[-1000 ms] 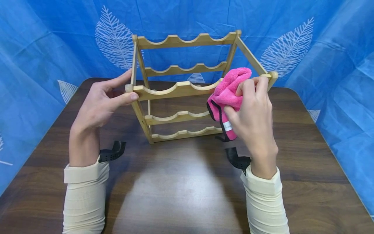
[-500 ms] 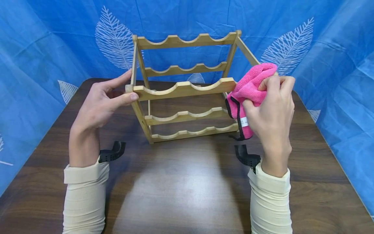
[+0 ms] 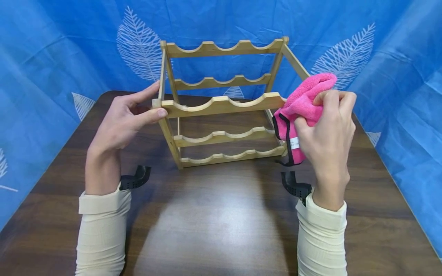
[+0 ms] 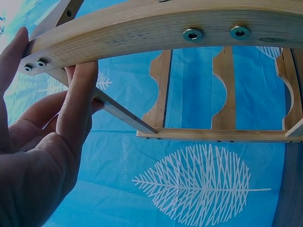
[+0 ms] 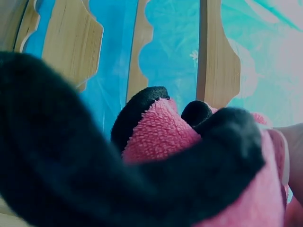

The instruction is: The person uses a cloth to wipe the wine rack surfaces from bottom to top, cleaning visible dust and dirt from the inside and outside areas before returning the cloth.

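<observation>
A light wooden wine rack [image 3: 221,105] with scalloped rails stands on the table. My left hand [image 3: 119,120] grips its front upper left corner, thumb on the front rail and fingers behind the post. In the left wrist view, the fingers of my left hand [image 4: 57,118] wrap the frame near two bolts. My right hand [image 3: 329,134] pinches a bunched pink cloth [image 3: 304,109] with black trim and a white label, at the rack's front upper right corner, which the cloth hides. The right wrist view shows the cloth [image 5: 163,130] close up, its black edging across the foreground.
The dark wooden table [image 3: 214,214] stretches in front of the rack and to both sides. Behind it hangs a blue curtain [image 3: 214,19] printed with white leaves. Black camera mounts [image 3: 136,178] sit at both wrists.
My right hand has slid the pink cloth rightward along the front top rail to its right end, uncovering the rail's right part. My left hand keeps its grip on the corner.
</observation>
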`<state>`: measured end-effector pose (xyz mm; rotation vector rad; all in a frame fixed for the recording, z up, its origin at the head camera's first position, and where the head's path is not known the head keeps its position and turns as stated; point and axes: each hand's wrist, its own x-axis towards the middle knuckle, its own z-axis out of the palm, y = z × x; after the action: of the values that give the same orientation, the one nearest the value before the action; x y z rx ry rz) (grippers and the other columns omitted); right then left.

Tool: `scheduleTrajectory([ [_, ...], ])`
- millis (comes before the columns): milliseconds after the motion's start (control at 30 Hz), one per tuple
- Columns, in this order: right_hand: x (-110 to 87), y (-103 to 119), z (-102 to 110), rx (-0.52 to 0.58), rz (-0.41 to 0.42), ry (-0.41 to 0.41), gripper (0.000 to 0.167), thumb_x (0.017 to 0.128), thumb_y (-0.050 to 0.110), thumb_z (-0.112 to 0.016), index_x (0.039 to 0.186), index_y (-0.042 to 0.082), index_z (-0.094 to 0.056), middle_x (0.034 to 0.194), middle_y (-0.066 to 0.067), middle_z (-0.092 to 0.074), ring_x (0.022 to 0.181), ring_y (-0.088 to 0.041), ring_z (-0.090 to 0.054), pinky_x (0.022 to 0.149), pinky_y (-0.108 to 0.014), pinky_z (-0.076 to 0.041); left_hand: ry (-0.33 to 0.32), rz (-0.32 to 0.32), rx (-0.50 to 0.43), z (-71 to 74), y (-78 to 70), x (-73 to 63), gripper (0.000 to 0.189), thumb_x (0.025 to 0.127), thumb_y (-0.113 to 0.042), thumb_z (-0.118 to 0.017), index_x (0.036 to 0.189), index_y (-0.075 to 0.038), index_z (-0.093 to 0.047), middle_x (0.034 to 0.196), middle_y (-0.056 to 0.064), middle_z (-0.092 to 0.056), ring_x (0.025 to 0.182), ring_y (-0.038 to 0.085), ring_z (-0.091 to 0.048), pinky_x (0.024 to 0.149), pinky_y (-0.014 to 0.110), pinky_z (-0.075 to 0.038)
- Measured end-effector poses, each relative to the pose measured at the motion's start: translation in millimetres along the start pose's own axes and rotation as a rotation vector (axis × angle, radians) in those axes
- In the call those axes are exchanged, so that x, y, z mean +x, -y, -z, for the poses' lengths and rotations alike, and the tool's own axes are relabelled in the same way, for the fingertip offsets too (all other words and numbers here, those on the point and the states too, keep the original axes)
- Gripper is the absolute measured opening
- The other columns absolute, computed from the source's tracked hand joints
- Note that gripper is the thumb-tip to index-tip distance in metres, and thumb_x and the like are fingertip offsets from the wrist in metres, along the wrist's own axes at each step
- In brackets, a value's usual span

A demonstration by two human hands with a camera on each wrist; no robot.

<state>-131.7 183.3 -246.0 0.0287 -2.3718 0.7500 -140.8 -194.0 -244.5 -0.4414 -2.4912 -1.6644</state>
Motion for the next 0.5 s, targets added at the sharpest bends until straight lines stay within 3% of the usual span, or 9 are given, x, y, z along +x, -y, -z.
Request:
scheduleTrajectory([
  [200, -1.2, -2.2, 2.7, 0.045, -0.013, 0.014, 0.041, 0.083, 0.009, -0.07, 0.119, -0.001, -0.056, 0.123, -0.022, -0.048, 0.111, -0.034, -0.053, 0.085, -0.064, -0.047, 0.002, -0.011, 0.003, -1.3, 1.5, 0.3, 0.057, 0.092, -0.014, -0.071, 0.145, -0.021, -0.05, 0.133, 0.011, -0.06, 0.087, 0.017, -0.067, 0.077, 0.019, -0.052],
  [500, -0.9, 5.6, -0.5, 0.055, -0.061, 0.019, 0.068, 0.083, 0.015, -0.071, 0.144, 0.005, -0.043, 0.134, -0.02, -0.044, 0.116, -0.031, -0.051, 0.087, -0.061, -0.048, -0.021, 0.007, 0.013, -0.4, 0.7, -1.3, 0.057, 0.091, -0.016, -0.072, 0.144, -0.024, -0.051, 0.12, 0.009, -0.066, 0.086, 0.017, -0.067, 0.075, 0.02, -0.051],
])
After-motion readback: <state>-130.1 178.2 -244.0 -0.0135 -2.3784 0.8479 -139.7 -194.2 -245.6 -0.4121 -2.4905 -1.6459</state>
